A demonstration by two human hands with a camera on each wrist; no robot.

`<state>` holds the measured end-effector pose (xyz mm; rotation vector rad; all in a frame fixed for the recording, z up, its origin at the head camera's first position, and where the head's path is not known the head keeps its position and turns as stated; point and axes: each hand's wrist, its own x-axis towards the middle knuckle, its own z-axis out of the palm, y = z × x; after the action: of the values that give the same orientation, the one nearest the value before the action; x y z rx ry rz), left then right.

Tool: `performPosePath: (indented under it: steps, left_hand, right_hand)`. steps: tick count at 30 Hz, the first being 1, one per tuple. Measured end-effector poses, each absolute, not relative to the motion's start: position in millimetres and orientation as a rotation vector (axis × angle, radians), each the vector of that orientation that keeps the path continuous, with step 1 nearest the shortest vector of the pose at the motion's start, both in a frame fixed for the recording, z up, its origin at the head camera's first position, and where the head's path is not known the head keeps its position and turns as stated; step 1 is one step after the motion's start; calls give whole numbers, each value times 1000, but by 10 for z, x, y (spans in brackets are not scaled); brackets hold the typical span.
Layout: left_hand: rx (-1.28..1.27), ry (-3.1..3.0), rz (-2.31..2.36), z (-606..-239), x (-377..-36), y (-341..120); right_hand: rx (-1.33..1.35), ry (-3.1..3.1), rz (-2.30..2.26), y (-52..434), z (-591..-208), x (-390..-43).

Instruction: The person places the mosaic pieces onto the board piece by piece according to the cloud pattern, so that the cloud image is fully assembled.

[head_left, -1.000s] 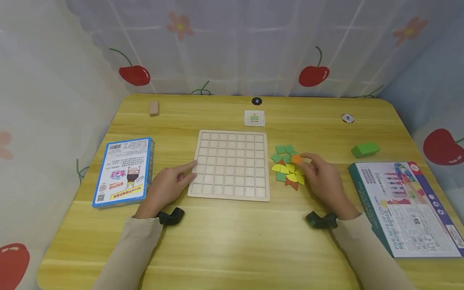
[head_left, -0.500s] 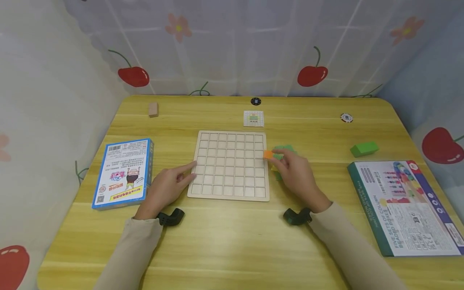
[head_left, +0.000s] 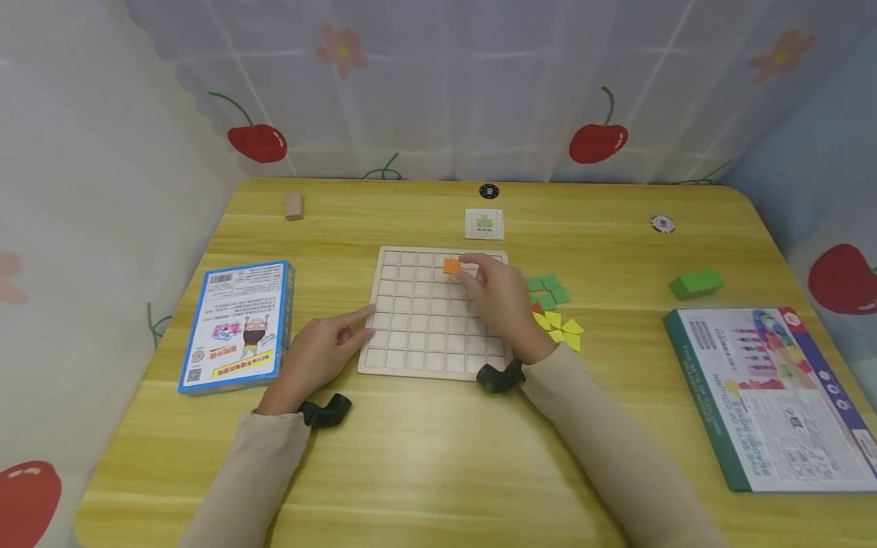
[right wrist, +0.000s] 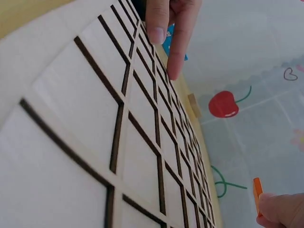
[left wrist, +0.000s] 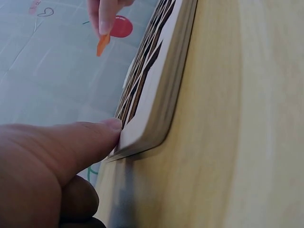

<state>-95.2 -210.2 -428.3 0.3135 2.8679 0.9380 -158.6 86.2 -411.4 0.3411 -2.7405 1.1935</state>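
Note:
A flat orange square tile is pinched between the thumb and forefinger of my right hand. In the left wrist view the same tile hangs above a wooden grid board, over its far part. My left hand rests beside the board, its thumb and forefinger touching the left edge. To the right of the board lie several green square tiles and several yellow tiles with curved edges. A bit of a red piece shows among them, partly hidden by my right hand.
A small card with a printed grid pattern lies behind the board, near a black chip. A blue-edged box is at left, a larger box at right. A green block, white-red chip and wooden block lie around.
My right hand has picked the orange tile out of the pile and carried it left, over the board's far rows. My left hand has stayed at the board's left edge.

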Motion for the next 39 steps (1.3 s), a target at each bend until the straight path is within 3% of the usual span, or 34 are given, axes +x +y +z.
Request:
performPosePath:
  steps: [15,39]
  left_hand:
    - [340,2881,919,-4308,-956,-2098]
    - [364,2890,923,-4311,-969,-2123]
  right_hand:
    - [391,-2782,1053,783,-4407,-1719]
    - [472,-2735,866,729,-4473,-1764]
